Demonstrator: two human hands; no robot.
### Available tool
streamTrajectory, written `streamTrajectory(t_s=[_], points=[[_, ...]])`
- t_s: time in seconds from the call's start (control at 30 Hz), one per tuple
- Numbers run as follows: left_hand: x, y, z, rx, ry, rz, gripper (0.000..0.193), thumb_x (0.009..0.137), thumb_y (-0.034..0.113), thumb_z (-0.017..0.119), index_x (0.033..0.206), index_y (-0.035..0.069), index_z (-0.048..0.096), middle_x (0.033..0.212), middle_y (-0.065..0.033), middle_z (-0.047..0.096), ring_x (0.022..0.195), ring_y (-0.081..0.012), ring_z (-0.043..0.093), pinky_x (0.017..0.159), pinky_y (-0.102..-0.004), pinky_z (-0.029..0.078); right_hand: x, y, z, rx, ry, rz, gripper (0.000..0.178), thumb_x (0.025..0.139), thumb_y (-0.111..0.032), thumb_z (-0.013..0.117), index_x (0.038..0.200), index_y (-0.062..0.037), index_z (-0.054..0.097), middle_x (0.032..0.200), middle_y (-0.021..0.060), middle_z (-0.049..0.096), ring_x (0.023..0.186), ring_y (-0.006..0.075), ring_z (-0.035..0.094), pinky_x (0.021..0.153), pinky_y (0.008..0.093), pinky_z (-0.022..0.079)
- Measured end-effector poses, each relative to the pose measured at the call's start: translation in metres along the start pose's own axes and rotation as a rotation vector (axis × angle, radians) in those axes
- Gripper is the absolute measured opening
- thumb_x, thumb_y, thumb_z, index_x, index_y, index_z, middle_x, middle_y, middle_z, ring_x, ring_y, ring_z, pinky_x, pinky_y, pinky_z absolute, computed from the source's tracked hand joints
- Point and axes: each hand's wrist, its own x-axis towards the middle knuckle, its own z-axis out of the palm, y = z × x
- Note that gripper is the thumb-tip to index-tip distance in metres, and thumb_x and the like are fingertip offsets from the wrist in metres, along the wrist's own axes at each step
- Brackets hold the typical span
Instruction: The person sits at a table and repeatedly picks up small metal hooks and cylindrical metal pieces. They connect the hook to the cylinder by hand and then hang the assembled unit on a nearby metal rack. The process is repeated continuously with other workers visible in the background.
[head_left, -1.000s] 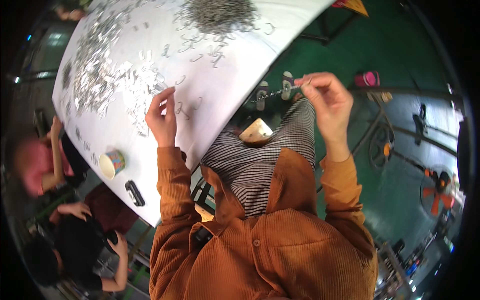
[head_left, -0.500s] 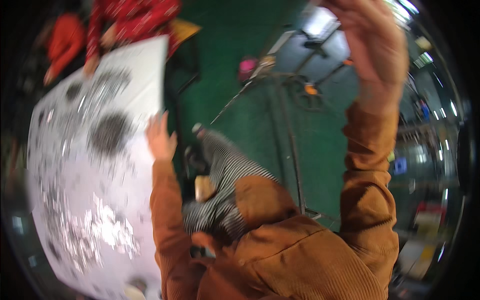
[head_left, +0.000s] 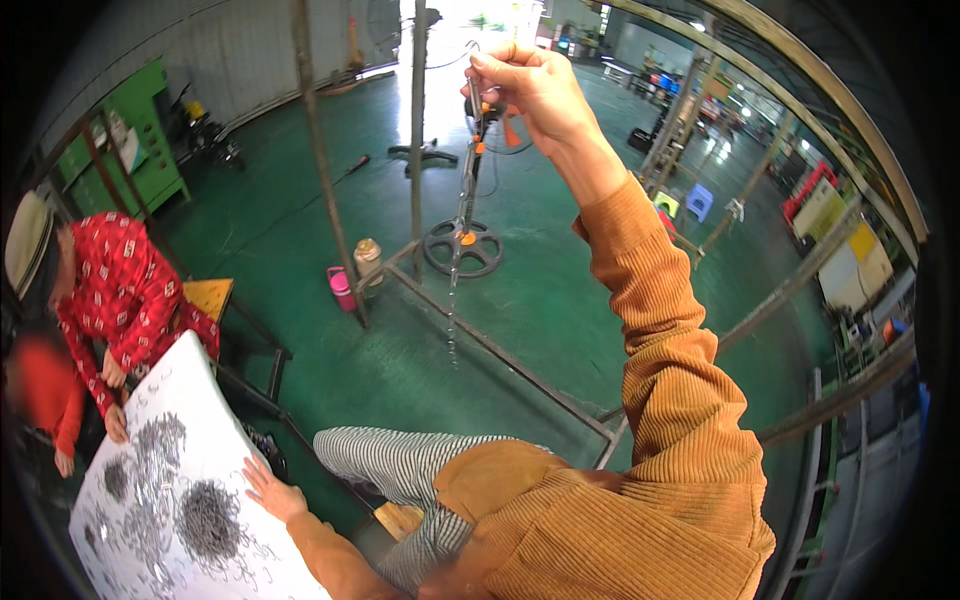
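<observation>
My right hand [head_left: 530, 85] is raised high, thumb and fingers pinched at the top of a thin metal chain [head_left: 453, 310]. The chain hangs almost straight down from it, its lower end free in the air. Low on the left, my left hand [head_left: 275, 490] lies with fingers spread at the edge of a white-topped table [head_left: 215, 395]. Near its fingers sits a dark pile of small metal hooks or links [head_left: 208, 525]. More small metal pieces [head_left: 160, 440] are scattered across the white top.
A person in a red patterned top [head_left: 130, 290] works at the table's far side, beside another in orange-red [head_left: 45, 385]. Before me stands a metal frame [head_left: 500, 355]. Behind it are a round-based stand [head_left: 463, 248], a pink container [head_left: 342, 290] and a tan jug [head_left: 368, 260].
The view has swung toward the far part of the workshop. The chain, slanting and swinging earlier, now hangs nearly vertical from my right hand. My left hand stays at the table edge.
</observation>
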Motion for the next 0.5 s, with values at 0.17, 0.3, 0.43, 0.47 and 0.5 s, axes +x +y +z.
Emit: streamTrajectory(t_s=[0.17, 0.3, 0.43, 0.47, 0.5], points=[[0.003, 0.006, -0.004, -0.01, -0.007, -0.068, 0.107, 0.063, -0.007, 0.065, 0.154, 0.015, 0.015, 0.161, 0.0013, 0.013, 0.148, -0.0218, 0.015, 0.119, -0.0465, 0.016, 0.002, -0.001, -0.078, -0.249, 0.263, 0.014, 0.014, 0.087, -0.02, 0.071, 0.093, -0.0073, 0.069, 0.086, 0.0018, 0.07, 0.083, 0.0097, 0.066, 0.069, 0.0236, 0.046], [0.008, 0.002, 0.001, 0.027, -0.015, -0.064, 0.106, 0.064, -0.006, 0.065, 0.155, 0.016, 0.014, 0.161, 0.0024, 0.012, 0.148, -0.0204, 0.015, 0.119, -0.0457, 0.016, -0.003, 0.0, -0.131, -0.365, 0.434, 0.01, 0.015, 0.086, -0.023, 0.073, 0.09, -0.0087, 0.07, 0.084, 0.0016, 0.071, 0.079, 0.0108, 0.068, 0.07, 0.0243, 0.045], [0.01, 0.006, 0.01, 0.061, -0.029, -0.067, 0.106, 0.064, -0.006, 0.064, 0.155, 0.016, 0.013, 0.162, 0.0038, 0.011, 0.148, -0.0196, 0.014, 0.119, -0.046, 0.018, -0.013, -0.008, -0.182, -0.439, 0.612, -0.016, 0.016, 0.083, -0.019, 0.074, 0.09, -0.0048, 0.071, 0.083, 0.0031, 0.072, 0.075, 0.0114, 0.069, 0.068, 0.0245, 0.048], [0.011, 0.009, 0.009, 0.058, -0.043, -0.065, 0.106, 0.064, -0.006, 0.064, 0.155, 0.017, 0.013, 0.162, 0.0048, 0.01, 0.148, -0.019, 0.013, 0.118, -0.0458, 0.018, -0.017, -0.013, -0.193, -0.444, 0.673, -0.02, 0.016, 0.082, -0.015, 0.074, 0.09, -0.0017, 0.071, 0.082, 0.0055, 0.072, 0.074, 0.013, 0.07, 0.069, 0.026, 0.05], [0.012, -0.003, 0.007, 0.074, -0.031, -0.09, 0.106, 0.065, -0.006, 0.064, 0.155, 0.017, 0.013, 0.162, 0.005, 0.01, 0.148, -0.0189, 0.013, 0.118, -0.0458, 0.018, -0.012, -0.004, -0.193, -0.416, 0.713, -0.015, 0.016, 0.081, -0.011, 0.075, 0.09, 0.0015, 0.071, 0.081, 0.0079, 0.072, 0.072, 0.0146, 0.07, 0.069, 0.0275, 0.053]])
